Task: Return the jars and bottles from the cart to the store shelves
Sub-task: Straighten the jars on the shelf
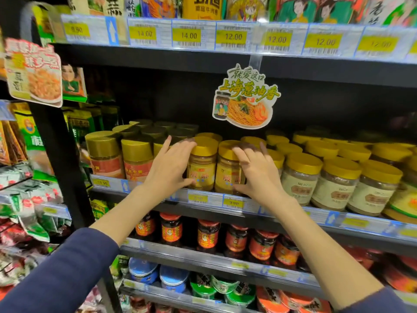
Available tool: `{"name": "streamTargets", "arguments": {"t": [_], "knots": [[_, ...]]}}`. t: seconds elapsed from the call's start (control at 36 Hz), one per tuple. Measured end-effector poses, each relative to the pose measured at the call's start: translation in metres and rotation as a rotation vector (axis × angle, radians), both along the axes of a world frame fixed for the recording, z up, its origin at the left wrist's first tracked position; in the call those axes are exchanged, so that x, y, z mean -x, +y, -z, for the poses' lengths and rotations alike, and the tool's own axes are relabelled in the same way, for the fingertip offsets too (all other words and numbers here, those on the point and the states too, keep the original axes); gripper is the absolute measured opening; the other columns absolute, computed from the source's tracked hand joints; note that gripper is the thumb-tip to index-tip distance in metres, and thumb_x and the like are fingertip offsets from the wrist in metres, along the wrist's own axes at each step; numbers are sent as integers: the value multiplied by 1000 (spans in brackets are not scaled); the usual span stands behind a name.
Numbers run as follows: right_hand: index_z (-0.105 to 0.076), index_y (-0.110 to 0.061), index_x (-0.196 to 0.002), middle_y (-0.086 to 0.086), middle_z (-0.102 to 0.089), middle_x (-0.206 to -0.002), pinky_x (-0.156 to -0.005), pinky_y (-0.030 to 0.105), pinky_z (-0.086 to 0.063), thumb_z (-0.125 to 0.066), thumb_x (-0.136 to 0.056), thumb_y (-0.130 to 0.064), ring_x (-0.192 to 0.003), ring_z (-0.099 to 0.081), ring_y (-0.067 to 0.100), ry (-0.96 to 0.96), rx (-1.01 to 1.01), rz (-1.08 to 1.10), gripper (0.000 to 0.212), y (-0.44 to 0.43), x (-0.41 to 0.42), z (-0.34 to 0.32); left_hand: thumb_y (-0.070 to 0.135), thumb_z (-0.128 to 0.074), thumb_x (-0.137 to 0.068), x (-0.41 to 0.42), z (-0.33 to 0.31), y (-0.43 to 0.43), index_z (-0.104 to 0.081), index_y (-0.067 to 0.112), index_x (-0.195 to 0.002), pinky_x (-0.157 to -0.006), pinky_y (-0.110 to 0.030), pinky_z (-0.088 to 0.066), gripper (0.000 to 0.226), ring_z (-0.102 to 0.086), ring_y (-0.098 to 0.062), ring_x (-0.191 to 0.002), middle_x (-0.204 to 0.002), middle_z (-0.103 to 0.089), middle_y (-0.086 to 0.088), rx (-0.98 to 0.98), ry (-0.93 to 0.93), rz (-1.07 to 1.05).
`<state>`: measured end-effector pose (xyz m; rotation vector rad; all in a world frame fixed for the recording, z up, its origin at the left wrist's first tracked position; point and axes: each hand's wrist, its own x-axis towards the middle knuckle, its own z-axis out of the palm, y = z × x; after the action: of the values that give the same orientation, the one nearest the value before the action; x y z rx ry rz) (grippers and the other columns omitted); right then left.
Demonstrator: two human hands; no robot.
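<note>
Two yellow-lidded jars with yellow labels stand side by side at the front of the middle shelf. My left hand is wrapped around the left jar, fingers over its lid and thumb at its base. My right hand grips the right jar the same way from its right side. Both jars rest upright on the shelf. The cart is out of view.
Gold-lidded jars stand to the left, and cream-labelled yellow-lidded jars fill the right. A noodle sign hangs above. Red chili jars line the shelf below. Hanging packets crowd the left rack.
</note>
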<state>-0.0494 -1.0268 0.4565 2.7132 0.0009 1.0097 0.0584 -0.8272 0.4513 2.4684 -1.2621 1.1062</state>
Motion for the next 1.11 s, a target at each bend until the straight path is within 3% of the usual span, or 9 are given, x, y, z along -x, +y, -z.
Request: {"name": "streamTargets", "arguments": {"t": [0.19, 0.31, 0.42, 0.53, 0.61, 0.75, 0.86, 1.0, 1.11], "knots": [[-35, -10, -137, 14, -46, -137, -118, 41, -10, -80, -66, -39, -134, -38, 32, 151, 0, 51, 89, 5, -4, -9, 39, -88, -54, 1, 3, -2, -48, 2, -126, -110, -46, -18, 90, -57, -30, -117, -123, -60, -14, 22, 4, -32], [-40, -9, -134, 16, -50, -133, -117, 43, -15, -83, -62, -39, -129, -44, 34, 137, 37, 87, 89, 5, -4, -9, 38, -88, -53, 2, 4, -3, -48, 2, -126, -109, -46, -19, 91, -58, -31, -116, -121, -61, -14, 23, -19, -38], [-39, -9, -135, 15, -48, -135, -117, 47, -9, -79, -66, -41, -131, -40, 34, 131, 21, 85, 86, 8, -5, -11, 41, -88, -53, 1, 7, -5, -48, 3, -127, -109, -47, -21, 92, -57, -30, -117, -123, -61, -13, 20, -47, -69], [-47, -5, -127, 18, -56, -124, -113, 52, -21, -83, -55, -44, -119, -52, 35, 65, -9, 96, 89, 17, -11, -9, 41, -88, -52, 1, 7, -5, -48, 2, -128, -108, -51, -26, 94, -54, -31, -121, -127, -58, -15, 6, -76, -56], [-41, -7, -134, 16, -52, -127, -109, 50, -29, -80, -59, -47, -119, -50, 35, 55, -20, 48, 93, 32, -15, -10, 43, -85, -55, 1, 2, 7, -43, 4, -135, -110, -51, -24, 99, -45, -30, -130, -138, -50, -13, -20, -79, -52], [-33, -9, -141, 12, -44, -139, -118, 44, -5, -76, -72, -39, -133, -37, 30, 40, -95, -93, 87, 64, -24, -21, 40, -81, -65, -14, -12, 56, -30, 6, -144, -115, -46, -15, 99, -33, -29, -139, -149, -36, -13, -16, -21, -28], [-35, -10, -141, 12, -41, -144, -118, 45, -3, -77, -70, -32, -136, -36, 27, 64, -109, -128, 85, 96, -42, -22, 39, -81, -66, -28, -19, 101, -30, 8, -144, -116, -38, -10, 98, -30, -26, -140, -150, -35, -11, -10, 57, -51], [-21, -15, -148, 7, -32, -150, -117, 44, 5, -72, -77, -32, -142, -24, 22, 126, -77, -113, 89, 121, -62, -16, 31, -83, -66, -42, -17, 135, -31, 5, -144, -114, -38, -13, 97, -34, -30, -138, -147, -39, -14, -57, 85, -73], [-33, -12, -143, 11, -45, -141, -114, 47, 7, -78, -71, -34, -133, -40, 28, 108, -20, -24, 88, 130, -70, -8, 30, -83, -66, -54, -10, 143, -28, 5, -145, -115, -40, -11, 99, -33, -31, -138, -146, -39, -16, -63, 134, -46]]}}
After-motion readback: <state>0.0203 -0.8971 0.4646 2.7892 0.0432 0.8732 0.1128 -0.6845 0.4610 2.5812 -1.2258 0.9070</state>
